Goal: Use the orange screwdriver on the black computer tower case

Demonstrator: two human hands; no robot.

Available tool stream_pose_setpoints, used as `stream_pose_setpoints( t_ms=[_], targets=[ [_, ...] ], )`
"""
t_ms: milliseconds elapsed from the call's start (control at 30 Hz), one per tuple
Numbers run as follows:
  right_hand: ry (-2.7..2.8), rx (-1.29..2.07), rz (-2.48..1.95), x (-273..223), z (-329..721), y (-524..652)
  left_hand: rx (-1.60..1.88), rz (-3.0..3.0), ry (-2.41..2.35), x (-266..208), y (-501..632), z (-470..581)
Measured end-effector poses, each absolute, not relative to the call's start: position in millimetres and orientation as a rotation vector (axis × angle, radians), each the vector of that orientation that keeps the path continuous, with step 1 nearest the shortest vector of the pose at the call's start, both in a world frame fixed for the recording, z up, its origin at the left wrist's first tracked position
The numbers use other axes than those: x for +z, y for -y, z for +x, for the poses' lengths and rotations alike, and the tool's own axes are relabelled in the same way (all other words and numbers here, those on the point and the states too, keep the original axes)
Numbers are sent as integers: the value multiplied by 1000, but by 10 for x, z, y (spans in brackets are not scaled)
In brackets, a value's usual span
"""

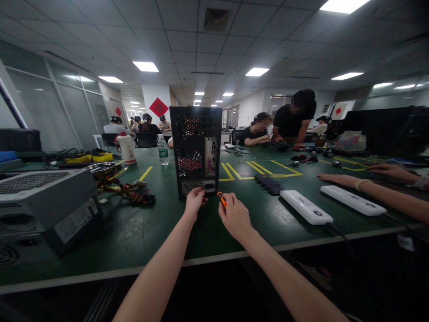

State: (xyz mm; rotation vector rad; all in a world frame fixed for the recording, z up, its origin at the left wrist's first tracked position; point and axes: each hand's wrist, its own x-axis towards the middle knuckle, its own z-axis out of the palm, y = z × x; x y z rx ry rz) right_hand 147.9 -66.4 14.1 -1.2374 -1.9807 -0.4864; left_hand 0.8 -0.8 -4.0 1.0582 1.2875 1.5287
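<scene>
A black computer tower (196, 152) stands upright on the green table with its back panel toward me. Ports show on its right side, and a power socket sits low down. My left hand (195, 201) is at the tower's lower edge, just below the perforated plate, with thumb and fingers pinched together; what is between them is hidden. In my right hand (235, 215) is an orange and black screwdriver (221, 199), its tip pointing at the lower right corner of the tower. Whether the tip touches a screw is too small to tell.
Metal power supply units (67, 210) are stacked at left, beside a bundle of cables (125, 190). Behind stand a white flask (126, 148) and a water bottle (162, 151). White power banks (305, 207) lie at right, near another person's hand (345, 180). Several people work farther back.
</scene>
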Motion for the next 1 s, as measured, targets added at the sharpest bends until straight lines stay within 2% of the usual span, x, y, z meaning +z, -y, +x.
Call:
stream_pose_setpoints(
  t_ms=[167,267,500,833,1000],
  targets=[
    [1977,-520,-1273,124,1481,645,2026,1186,-1786,13,32,-126],
    [1966,-511,-1273,118,1477,641,2201,1085,-1964,66,29,-215],
    [1958,-491,-1263,113,1462,635,2105,1185,-1653,13,-145,-428],
    [2029,-480,-1190,172,1449,703,2086,1021,-1463,-5,-237,-633],
    [2049,-444,-1179,173,1434,744,2036,1108,-1516,-2,-189,-716]
  ],
)
